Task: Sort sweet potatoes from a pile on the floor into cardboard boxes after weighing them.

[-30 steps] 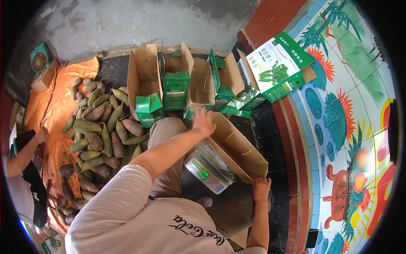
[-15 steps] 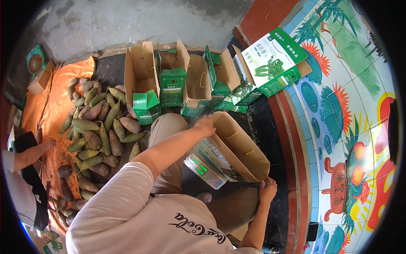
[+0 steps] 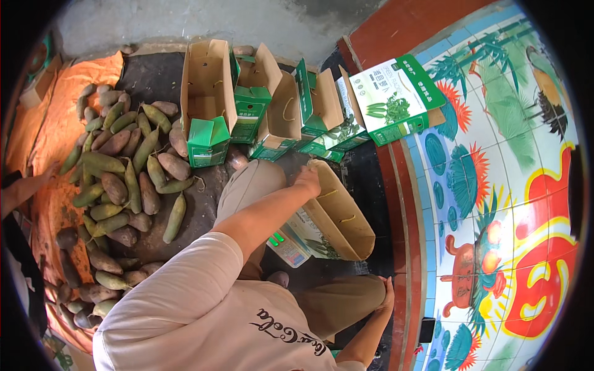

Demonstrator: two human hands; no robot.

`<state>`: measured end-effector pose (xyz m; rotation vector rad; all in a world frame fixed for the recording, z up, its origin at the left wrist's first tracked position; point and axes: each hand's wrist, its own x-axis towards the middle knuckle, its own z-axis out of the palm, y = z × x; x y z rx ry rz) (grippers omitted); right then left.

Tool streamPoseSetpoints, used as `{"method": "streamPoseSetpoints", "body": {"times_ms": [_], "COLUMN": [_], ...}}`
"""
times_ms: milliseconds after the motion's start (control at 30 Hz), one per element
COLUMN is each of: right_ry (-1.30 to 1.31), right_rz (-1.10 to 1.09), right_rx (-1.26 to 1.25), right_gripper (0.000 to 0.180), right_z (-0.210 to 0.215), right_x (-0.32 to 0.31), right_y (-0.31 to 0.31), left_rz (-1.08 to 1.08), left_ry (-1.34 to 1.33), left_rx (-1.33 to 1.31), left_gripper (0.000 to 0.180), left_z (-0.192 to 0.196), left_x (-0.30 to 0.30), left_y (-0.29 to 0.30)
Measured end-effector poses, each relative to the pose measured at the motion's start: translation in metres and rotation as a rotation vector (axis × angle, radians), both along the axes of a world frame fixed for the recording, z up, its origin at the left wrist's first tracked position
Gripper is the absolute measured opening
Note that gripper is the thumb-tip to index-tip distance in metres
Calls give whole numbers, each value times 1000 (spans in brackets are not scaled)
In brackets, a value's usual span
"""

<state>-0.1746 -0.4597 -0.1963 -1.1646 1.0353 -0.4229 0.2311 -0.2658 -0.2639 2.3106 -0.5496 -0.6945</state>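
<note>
An upright, open-topped cardboard carton (image 3: 339, 217), brown inside with small cord loops on its wall, stands in front of me. Its far-left rim is gripped by my left hand (image 3: 307, 180). Beneath or just beside the carton is a flat digital scale (image 3: 288, 251) with lit green digits, partly covered by the carton and my arm. My right hand (image 3: 388, 297) lies against the outer side of my bent right knee (image 3: 356, 294), apart from the carton. Its fingers are mostly hidden.
Several open green-and-brown cartons (image 3: 209, 99) stand in a row ahead. A printed green-and-white carton (image 3: 399, 99) leans beside the tiled wall (image 3: 442, 216). At left, green and purplish-brown root vegetables (image 3: 114, 188) cover a dark sheet and orange cloth (image 3: 37, 136). Another person's arm (image 3: 31, 185) reaches in.
My right hand has left the carton's near-right corner and dropped to my knee. My left hand stays on the rim. The view has shifted, and the other person's hand is closer to the pile.
</note>
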Motion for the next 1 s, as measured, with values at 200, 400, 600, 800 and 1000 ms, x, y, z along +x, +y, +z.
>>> {"method": "streamPoseSetpoints", "body": {"times_ms": [200, 400, 600, 800, 1000], "right_ry": [99, 115, 226, 311, 437], "right_rz": [79, 30, 143, 231, 401], "right_rx": [-209, -339, -506, -448, -444], "right_gripper": [35, 29, 25, 29, 29], "right_z": [45, 43, 18, 6, -15], "right_x": [35, 38, 42, 29, 14], "right_y": [32, 19, 0, -33, -72], "left_rz": [-52, -163, -216, -49, 86], "left_ry": [-15, -85, -258, -570, -818], "left_rx": [-17, -14, 63, 143, -449], "left_gripper": [64, 34, 27, 29, 34], "left_z": [10, 22, 21, 27, 73], "left_x": [-2, 2, -3, -14, -14], "left_y": [13, 23, 25, 22, 46]}}
